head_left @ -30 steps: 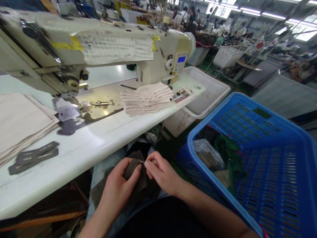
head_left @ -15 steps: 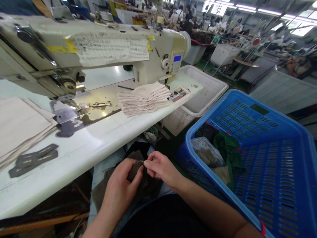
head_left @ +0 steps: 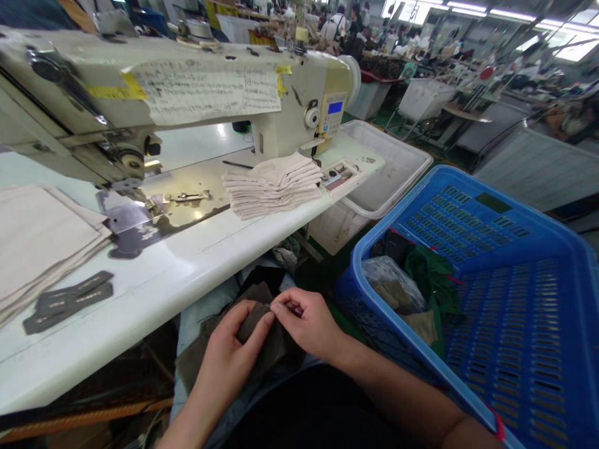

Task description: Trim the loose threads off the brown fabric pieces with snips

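Note:
Both my hands work in my lap, below the front edge of the white sewing table (head_left: 154,293). My left hand (head_left: 228,354) is closed round a dark brown fabric piece (head_left: 264,346), thumb on top of its folded edge. My right hand (head_left: 305,324) pinches the same edge with fingertips pressed together, touching the left thumb. More of the brown fabric spreads under both hands. The sewing machine (head_left: 178,93) stands on the table above them.
A stack of folded beige pieces (head_left: 274,184) lies right of the needle; larger beige sheets (head_left: 42,231) and dark labels (head_left: 68,300) lie at left. A blue basket (head_left: 491,299) with clothes stands at my right, a white tub (head_left: 397,165) behind it. Other people work far back.
The hands stay together on the brown fabric, with only small finger shifts. The view has drifted slightly, so the hands sit a little lower and the basket nearer.

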`<state>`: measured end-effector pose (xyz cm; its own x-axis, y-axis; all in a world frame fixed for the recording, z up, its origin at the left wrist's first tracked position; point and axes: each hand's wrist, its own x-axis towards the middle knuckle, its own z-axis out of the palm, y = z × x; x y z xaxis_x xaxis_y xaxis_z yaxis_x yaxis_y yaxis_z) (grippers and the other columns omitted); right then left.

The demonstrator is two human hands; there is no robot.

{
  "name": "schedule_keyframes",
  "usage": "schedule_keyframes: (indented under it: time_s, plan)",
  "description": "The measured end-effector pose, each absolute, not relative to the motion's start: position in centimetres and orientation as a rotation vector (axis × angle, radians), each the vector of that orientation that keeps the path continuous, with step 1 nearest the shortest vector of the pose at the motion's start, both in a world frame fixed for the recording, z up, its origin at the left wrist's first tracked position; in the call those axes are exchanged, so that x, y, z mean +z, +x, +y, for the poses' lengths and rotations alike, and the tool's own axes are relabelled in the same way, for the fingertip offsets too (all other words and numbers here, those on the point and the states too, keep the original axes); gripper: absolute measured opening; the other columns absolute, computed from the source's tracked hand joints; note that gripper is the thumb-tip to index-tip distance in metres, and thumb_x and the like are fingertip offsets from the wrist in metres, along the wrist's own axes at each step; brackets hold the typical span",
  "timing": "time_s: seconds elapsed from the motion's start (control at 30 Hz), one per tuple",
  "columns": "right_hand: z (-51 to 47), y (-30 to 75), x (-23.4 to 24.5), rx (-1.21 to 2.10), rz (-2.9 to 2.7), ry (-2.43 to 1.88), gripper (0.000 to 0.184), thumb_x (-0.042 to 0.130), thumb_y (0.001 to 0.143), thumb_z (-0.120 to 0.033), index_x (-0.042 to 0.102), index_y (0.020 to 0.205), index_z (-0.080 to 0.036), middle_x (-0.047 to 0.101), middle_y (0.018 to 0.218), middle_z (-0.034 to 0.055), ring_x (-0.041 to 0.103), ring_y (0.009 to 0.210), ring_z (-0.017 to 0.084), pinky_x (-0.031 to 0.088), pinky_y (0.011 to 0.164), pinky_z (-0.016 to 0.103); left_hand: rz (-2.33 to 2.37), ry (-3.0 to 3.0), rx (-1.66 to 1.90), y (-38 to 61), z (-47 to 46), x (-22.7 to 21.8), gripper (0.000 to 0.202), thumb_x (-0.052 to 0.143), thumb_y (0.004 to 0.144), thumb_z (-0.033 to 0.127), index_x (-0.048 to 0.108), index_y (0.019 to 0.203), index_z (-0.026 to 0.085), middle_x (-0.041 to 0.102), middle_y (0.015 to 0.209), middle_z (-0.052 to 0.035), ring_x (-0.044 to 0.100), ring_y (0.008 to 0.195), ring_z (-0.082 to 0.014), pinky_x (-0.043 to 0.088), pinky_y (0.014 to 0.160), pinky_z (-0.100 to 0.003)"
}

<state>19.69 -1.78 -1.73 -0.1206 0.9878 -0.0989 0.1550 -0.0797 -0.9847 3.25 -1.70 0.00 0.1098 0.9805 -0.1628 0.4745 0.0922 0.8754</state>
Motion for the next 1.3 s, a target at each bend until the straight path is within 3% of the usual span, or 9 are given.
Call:
schedule_keyframes:
  time_s: [0.17,0.43,0.53,0.63,0.73,1.17,1.3]
  plan:
    - [-2.3,19.6,-1.5,1.138,-1.541,-1.357,0.009,0.062,0.088,-0.028,0.068,0.085,-0.022,0.069,0.076,0.0009,0.061,0.070,0.017,0.044,0.066,0.029,1.418,1.362,0.767,3.2,-1.4,0.5,0.033,0.066,0.079,0.053,0.071,0.079,0.021,0.073,0.076,-0.0043,0.068,0.079,-0.0248,0.056,0.072,-0.032]
    - [-1.3,19.0,-1.6,1.633,-0.963,-1.296,0.025,0.066,0.085,-0.041,0.057,0.075,-0.019,0.045,0.061,-0.0061,0.040,0.056,0.010,0.033,0.055,0.024,1.383,1.290,0.909,3.4,-1.8,0.0,0.026,0.066,0.081,0.046,0.068,0.075,0.020,0.072,0.082,-0.0041,0.066,0.074,-0.0214,0.054,0.067,-0.029]
    - [-1.5,19.3,-1.6,1.523,-1.130,-1.289,0.023,0.066,0.088,-0.040,0.059,0.094,-0.018,0.053,0.070,-0.0042,0.049,0.065,0.012,0.039,0.062,0.026,1.468,1.430,0.877,3.3,-1.6,0.1,0.023,0.064,0.082,0.043,0.068,0.075,0.021,0.071,0.078,-0.0032,0.066,0.075,-0.0220,0.054,0.072,-0.031]
    - [-1.9,19.8,-1.5,1.476,-1.293,-1.263,0.023,0.054,0.100,-0.041,0.052,0.109,-0.020,0.053,0.069,-0.0055,0.052,0.066,0.014,0.041,0.065,0.027,1.508,1.603,0.868,3.2,-1.4,0.1,0.023,0.060,0.083,0.041,0.066,0.073,0.022,0.071,0.079,-0.0036,0.066,0.077,-0.0224,0.053,0.078,-0.033]
    - [-2.1,20.0,-1.6,1.509,-1.377,-1.243,0.019,0.046,0.104,-0.040,0.051,0.103,-0.021,0.052,0.066,-0.0059,0.052,0.063,0.013,0.040,0.063,0.027,1.488,1.698,0.877,3.0,-1.4,-0.1,0.024,0.057,0.086,0.040,0.064,0.071,0.023,0.070,0.081,-0.0039,0.066,0.080,-0.0225,0.053,0.078,-0.033]
    - [-1.7,19.8,-1.9,1.592,-1.274,-1.243,0.018,0.053,0.098,-0.038,0.050,0.095,-0.021,0.050,0.058,-0.0082,0.046,0.052,0.011,0.034,0.052,0.024,1.353,1.954,0.935,2.6,-1.4,-1.0,0.019,0.056,0.091,0.031,0.062,0.075,0.022,0.068,0.082,-0.0029,0.067,0.078,-0.0187,0.054,0.073,-0.028]
    - [-1.6,19.8,-2.3,1.616,-1.196,-1.315,0.020,0.062,0.094,-0.038,0.051,0.091,-0.022,0.047,0.055,-0.0094,0.043,0.049,0.010,0.030,0.048,0.022,1.274,2.061,0.925,2.6,-1.4,-1.3,0.016,0.055,0.093,0.025,0.062,0.079,0.021,0.067,0.086,-0.0033,0.066,0.080,-0.0171,0.053,0.073,-0.026]
